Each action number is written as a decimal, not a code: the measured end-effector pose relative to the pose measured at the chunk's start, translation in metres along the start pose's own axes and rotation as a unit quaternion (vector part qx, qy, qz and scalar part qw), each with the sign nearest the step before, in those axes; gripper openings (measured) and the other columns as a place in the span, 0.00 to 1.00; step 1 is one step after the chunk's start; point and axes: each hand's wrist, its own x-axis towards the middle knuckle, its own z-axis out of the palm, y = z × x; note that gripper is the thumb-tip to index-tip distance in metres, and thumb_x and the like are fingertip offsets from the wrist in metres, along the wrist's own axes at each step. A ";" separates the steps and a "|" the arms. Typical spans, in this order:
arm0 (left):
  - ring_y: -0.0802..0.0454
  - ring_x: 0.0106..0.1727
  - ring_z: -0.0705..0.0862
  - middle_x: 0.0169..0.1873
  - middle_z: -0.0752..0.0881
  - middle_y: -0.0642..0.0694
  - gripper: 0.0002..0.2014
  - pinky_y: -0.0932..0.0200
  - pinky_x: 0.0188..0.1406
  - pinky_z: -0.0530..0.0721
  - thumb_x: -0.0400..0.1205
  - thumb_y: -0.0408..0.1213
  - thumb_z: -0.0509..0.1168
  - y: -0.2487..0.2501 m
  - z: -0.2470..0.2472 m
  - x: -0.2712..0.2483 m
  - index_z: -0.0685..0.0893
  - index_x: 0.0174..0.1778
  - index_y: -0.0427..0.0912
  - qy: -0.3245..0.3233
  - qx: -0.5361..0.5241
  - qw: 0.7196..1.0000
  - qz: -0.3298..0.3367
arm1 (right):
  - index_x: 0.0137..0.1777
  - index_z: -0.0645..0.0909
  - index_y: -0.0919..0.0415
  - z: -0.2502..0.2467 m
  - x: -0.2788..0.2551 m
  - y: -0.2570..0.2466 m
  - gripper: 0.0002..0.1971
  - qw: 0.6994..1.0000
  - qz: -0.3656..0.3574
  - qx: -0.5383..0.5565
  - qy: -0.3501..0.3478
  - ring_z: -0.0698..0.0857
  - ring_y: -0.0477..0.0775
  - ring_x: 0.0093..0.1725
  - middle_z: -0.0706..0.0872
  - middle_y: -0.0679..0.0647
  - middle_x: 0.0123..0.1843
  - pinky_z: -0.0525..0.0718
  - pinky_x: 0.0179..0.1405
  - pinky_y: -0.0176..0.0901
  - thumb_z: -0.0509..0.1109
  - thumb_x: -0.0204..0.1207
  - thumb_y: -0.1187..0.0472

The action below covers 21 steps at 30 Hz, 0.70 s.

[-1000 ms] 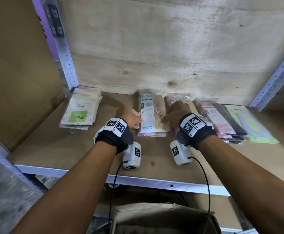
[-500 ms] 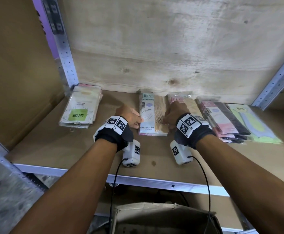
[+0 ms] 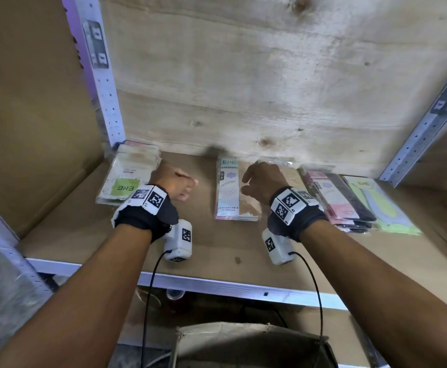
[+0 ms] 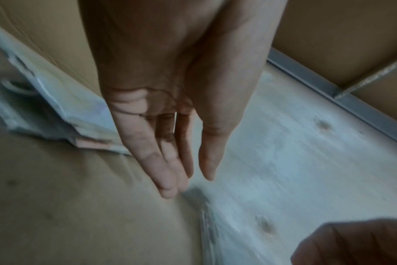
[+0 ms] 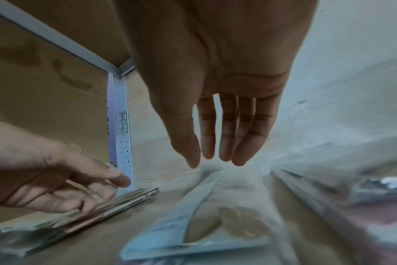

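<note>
A stack of ENE stocking packets lies flat in the middle of the shelf board. My left hand hovers just left of the stack with straight fingers and holds nothing; in the left wrist view the left hand is empty above the board. My right hand hangs over the stack's right half. In the right wrist view the right hand has relaxed, straight fingers above the top packet and grips nothing.
Another packet stack lies at the back left by a metal upright. Pink and black packets and a green one lie to the right. A plywood back wall closes the shelf. A cardboard box sits below.
Both hands have let go of the middle stack. The left hand has drawn away to the left, and the right hand has lifted off the packets.
</note>
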 end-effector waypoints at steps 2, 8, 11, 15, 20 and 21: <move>0.53 0.29 0.85 0.33 0.86 0.41 0.05 0.61 0.28 0.89 0.77 0.31 0.76 -0.003 -0.020 0.002 0.87 0.43 0.35 0.042 -0.024 0.999 0.016 | 0.49 0.89 0.55 0.003 -0.001 -0.013 0.09 1.000 -0.015 0.011 -0.009 0.86 0.55 0.56 0.91 0.52 0.52 0.83 0.63 0.48 0.77 0.69 0.55; 0.46 0.34 0.86 0.34 0.90 0.40 0.01 0.56 0.35 0.88 0.77 0.30 0.73 -0.013 -0.084 0.011 0.90 0.40 0.39 0.102 -0.012 0.995 0.020 | 0.46 0.89 0.62 0.025 0.000 -0.050 0.05 0.987 -0.015 0.148 -0.053 0.91 0.59 0.46 0.92 0.59 0.43 0.90 0.52 0.54 0.74 0.73 0.62; 0.43 0.48 0.90 0.46 0.92 0.41 0.06 0.50 0.56 0.88 0.77 0.37 0.73 -0.020 -0.111 0.009 0.88 0.33 0.44 0.176 0.065 0.982 0.028 | 0.47 0.89 0.62 0.038 0.006 -0.071 0.04 0.977 -0.022 0.197 -0.073 0.91 0.54 0.37 0.93 0.58 0.42 0.92 0.41 0.46 0.74 0.75 0.64; 0.40 0.57 0.88 0.56 0.91 0.41 0.14 0.52 0.62 0.84 0.78 0.44 0.71 -0.027 -0.134 0.001 0.91 0.54 0.40 0.214 0.188 0.958 0.011 | 0.49 0.86 0.65 0.058 0.019 -0.104 0.04 0.960 -0.007 0.261 -0.101 0.87 0.53 0.31 0.89 0.59 0.38 0.88 0.28 0.42 0.71 0.78 0.65; 0.42 0.55 0.88 0.55 0.91 0.40 0.17 0.53 0.58 0.83 0.79 0.46 0.72 -0.032 -0.137 -0.001 0.90 0.56 0.37 0.153 0.201 0.968 -0.004 | 0.51 0.78 0.64 0.085 0.034 -0.138 0.04 0.929 0.028 0.343 -0.138 0.88 0.61 0.34 0.86 0.62 0.37 0.92 0.37 0.56 0.69 0.81 0.63; 0.42 0.55 0.88 0.55 0.91 0.41 0.19 0.53 0.59 0.84 0.79 0.47 0.72 -0.033 -0.136 0.000 0.89 0.60 0.37 0.138 0.207 0.969 0.000 | 0.49 0.78 0.63 0.091 0.035 -0.142 0.05 0.927 0.030 0.346 -0.141 0.89 0.62 0.35 0.86 0.63 0.37 0.92 0.40 0.60 0.70 0.81 0.61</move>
